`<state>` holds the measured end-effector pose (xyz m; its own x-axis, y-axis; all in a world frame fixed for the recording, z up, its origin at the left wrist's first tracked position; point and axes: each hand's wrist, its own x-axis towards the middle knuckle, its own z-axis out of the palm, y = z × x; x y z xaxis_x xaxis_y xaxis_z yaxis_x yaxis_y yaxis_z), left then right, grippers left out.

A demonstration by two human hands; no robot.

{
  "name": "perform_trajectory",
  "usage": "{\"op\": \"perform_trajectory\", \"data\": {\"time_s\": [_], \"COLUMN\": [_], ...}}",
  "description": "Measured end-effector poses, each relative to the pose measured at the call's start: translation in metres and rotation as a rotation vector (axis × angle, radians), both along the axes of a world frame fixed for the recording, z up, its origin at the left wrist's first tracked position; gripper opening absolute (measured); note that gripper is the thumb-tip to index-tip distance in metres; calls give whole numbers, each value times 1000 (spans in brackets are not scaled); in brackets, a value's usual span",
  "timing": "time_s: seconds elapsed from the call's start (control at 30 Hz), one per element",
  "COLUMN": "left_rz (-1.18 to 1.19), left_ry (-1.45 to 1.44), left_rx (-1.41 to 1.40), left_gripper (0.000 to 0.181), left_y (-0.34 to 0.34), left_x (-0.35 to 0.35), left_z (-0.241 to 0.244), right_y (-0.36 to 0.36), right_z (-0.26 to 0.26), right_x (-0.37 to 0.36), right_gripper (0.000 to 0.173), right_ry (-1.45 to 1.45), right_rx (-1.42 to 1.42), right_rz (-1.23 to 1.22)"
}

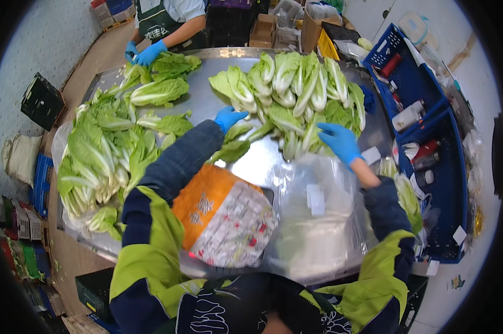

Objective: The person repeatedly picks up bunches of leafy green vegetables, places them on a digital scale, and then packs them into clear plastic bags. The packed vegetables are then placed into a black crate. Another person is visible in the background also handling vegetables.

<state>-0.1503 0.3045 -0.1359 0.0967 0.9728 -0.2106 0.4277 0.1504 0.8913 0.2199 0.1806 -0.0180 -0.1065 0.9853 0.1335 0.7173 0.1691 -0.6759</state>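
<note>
My left hand, in a blue glove, is held with its fingers extended beside the left edge of a heap of romaine lettuce. A few loose lettuce leaves lie just below it. My right hand, also in a blue glove, is over the near right edge of the heap with its fingers apart. I see nothing held in either hand; whether the right fingertips touch the leaves I cannot tell. Below the right hand lies a stack of clear plastic bags with small white cards on it.
An orange and white printed cover lies before me on the metal table. At left is another lettuce pile. Across the table, a co-worker's gloved hands handle lettuce. Blue crates with bottles line the right side.
</note>
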Motion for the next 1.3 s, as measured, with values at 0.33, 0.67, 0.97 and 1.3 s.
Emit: {"op": "perform_trajectory", "data": {"time_s": [0.33,0.67,0.97,1.3], "left_rz": [151,195,-118,-327], "left_ry": [-1045,-1276,-886,335], "left_rx": [-360,-304,-49,-75], "left_gripper": [58,53,55,95], "left_y": [115,102,-137,-283], "left_x": [75,57,-32,-111], "left_z": [-56,-17,190,27], "right_y": [221,178,-93,-294], "right_z": [-137,-55,67,-66], "right_x": [-164,-159,-203,-251], "right_gripper": [56,41,59,53], "right_ry": [-846,-471,-222,-25], "right_rx": [286,383,639,91], "right_rz": [-154,94,184,620]}}
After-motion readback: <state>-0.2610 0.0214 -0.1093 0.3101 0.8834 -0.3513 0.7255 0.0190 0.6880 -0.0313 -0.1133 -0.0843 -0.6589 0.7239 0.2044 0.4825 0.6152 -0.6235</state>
